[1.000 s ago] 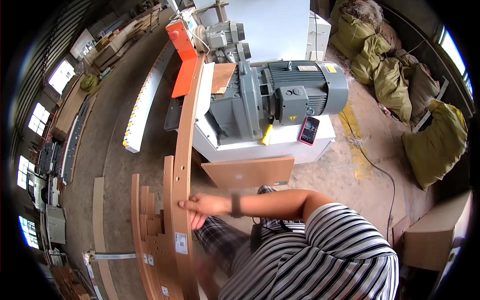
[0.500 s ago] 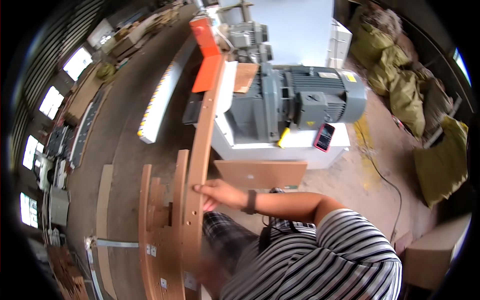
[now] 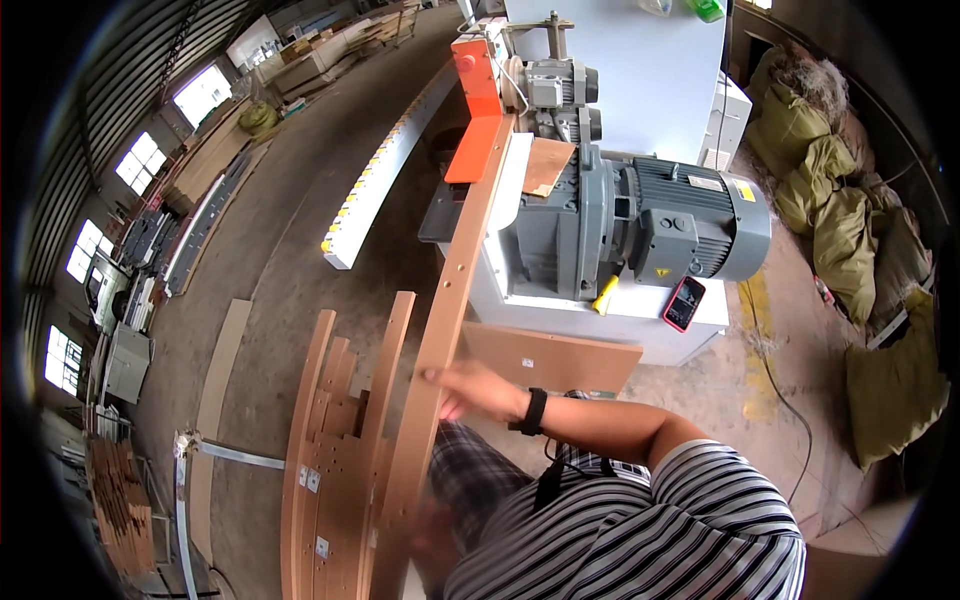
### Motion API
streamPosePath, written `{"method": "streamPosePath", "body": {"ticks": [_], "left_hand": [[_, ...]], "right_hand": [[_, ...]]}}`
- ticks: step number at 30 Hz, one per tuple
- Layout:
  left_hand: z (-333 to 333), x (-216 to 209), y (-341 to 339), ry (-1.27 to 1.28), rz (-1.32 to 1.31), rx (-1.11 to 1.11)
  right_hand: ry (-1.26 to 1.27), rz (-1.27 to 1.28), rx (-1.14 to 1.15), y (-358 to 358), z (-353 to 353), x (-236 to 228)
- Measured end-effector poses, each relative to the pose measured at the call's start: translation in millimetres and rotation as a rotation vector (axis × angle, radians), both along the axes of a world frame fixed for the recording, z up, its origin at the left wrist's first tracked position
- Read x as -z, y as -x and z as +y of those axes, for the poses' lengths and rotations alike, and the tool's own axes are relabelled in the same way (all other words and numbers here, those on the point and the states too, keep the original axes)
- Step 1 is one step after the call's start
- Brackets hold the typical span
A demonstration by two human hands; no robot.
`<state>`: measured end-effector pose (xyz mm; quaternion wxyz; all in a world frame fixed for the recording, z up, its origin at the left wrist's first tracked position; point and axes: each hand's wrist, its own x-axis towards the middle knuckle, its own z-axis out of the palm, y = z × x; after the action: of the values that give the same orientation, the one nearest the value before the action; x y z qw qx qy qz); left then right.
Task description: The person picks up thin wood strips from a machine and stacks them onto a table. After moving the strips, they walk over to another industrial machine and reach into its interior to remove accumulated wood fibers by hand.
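Observation:
A long brown board [image 3: 458, 270] with drilled holes slants from the lower edge up to an orange guard [image 3: 480, 110] on a machine. My right hand [image 3: 475, 390], with a black band at its wrist, grips the board's right edge, thumb on top and fingers curled below. Lower down, my left hand [image 3: 435, 540] is smeared by motion close to the board's near part, so its fingers cannot be made out. Left of the board lies a stack of similar brown pieces [image 3: 335, 490], some with holes and small white labels.
A large grey motor [image 3: 690, 215] sits on a white machine base [image 3: 640, 335], with a phone [image 3: 684, 303] and a yellow-handled tool [image 3: 606, 295] on it. A brown panel [image 3: 550, 357] leans below. Left stands a long white rail [image 3: 375, 185]; full sacks [image 3: 840, 230] and a floor cable [image 3: 775, 385] are right.
The view has shifted, so the machine, board and stack appear further right. My right hand keeps its hold on the board; my left hand stays blurred near the board's near part.

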<state>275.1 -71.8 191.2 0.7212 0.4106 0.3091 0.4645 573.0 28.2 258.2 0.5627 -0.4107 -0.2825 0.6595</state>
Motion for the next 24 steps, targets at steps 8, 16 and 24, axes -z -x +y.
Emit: {"method": "streamPosePath", "body": {"ticks": [8, 16, 24], "left_hand": [[-3.9, -5.9, 2.6, 0.050, -0.138, -0.057], [-11.8, -51.6, 109.2, -0.011, -0.376, -0.553], [-26.4, -16.8, 307.4, -0.264, -0.292, -0.950]], "right_hand": [[0.045, 0.016, -0.012, 0.2, -2.6, -11.4], [-0.081, 0.232, 0.018, -4.3, 25.8, -10.3], [-0.162, 0.428, -0.200, 7.1, 27.0, 3.2]]}}
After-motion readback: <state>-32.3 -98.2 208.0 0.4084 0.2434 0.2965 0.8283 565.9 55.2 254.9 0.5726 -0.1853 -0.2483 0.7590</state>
